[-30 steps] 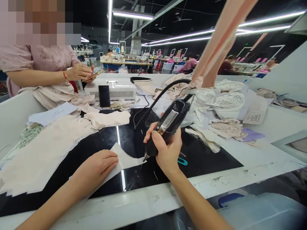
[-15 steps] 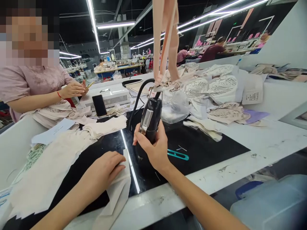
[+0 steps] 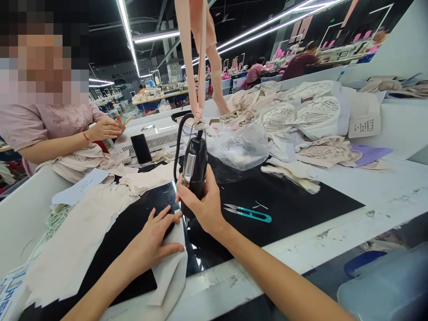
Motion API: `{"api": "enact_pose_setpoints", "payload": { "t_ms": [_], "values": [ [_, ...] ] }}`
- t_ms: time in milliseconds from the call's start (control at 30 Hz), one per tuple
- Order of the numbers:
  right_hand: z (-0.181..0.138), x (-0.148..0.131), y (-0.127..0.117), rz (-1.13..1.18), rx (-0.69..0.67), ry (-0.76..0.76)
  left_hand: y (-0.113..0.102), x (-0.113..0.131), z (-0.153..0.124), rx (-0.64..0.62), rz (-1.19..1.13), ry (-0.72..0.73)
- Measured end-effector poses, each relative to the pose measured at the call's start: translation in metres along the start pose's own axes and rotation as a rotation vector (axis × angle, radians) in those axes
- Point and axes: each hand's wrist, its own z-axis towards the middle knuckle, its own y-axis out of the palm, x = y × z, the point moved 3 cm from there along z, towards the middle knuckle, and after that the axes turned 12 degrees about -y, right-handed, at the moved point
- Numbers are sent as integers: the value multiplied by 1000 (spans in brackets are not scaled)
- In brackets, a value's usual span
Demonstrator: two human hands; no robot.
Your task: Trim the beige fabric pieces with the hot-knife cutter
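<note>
My right hand [image 3: 202,203] is wrapped round the body of a black electric cloth cutter [image 3: 194,165], held upright over the black mat [image 3: 284,205]. Pink fabric straps [image 3: 197,67] hang from above and are tied at the cutter's top, beside its black cord. Its lower end is partly hidden and points at the edge of a folded cream fabric piece [image 3: 170,272]. Fingers spread, my left hand [image 3: 160,238] presses flat on that fabric. Teal thread snips [image 3: 250,213] lie on the mat just right of my right hand.
Stacked cream fabric [image 3: 76,227] lies at left near a propped phone [image 3: 141,148]. A clear plastic bag [image 3: 239,147] and piled lace cups [image 3: 301,113] are at the back. Across the table, a person in a pink top [image 3: 63,122] handles something thin and yellow.
My left hand has spread its fingers and flattened on the fabric. The view has shifted, so the cutter in my right hand appears farther left, and the snips' blades now show.
</note>
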Motion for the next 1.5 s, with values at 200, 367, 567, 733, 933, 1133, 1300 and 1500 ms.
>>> {"api": "enact_pose_setpoints", "payload": {
  "t_ms": [200,367,567,733,933,1133,1300,1500],
  "values": [
    [-3,4,6,7,-4,-15,-2,2,-3,-15,16,-35],
    [-3,6,8,38,-2,4,-1,2,-3,-19,-4,-19],
    [-3,6,9,41,-8,3,-1,0,-3,-3,-1,-17],
    [-3,5,9,32,-8,3,0,1,-3,-46,-34,-45],
    [-2,8,5,17,5,-3,1,0,-3,-72,-52,-64],
    [-2,10,6,34,13,-3,1,-1,-3,-86,-54,-86],
    [-3,7,9,27,-2,8,0,1,-2,-94,-55,-103],
    [-3,8,9,34,0,6,1,0,-2,-98,-52,-116]
  ]
}}
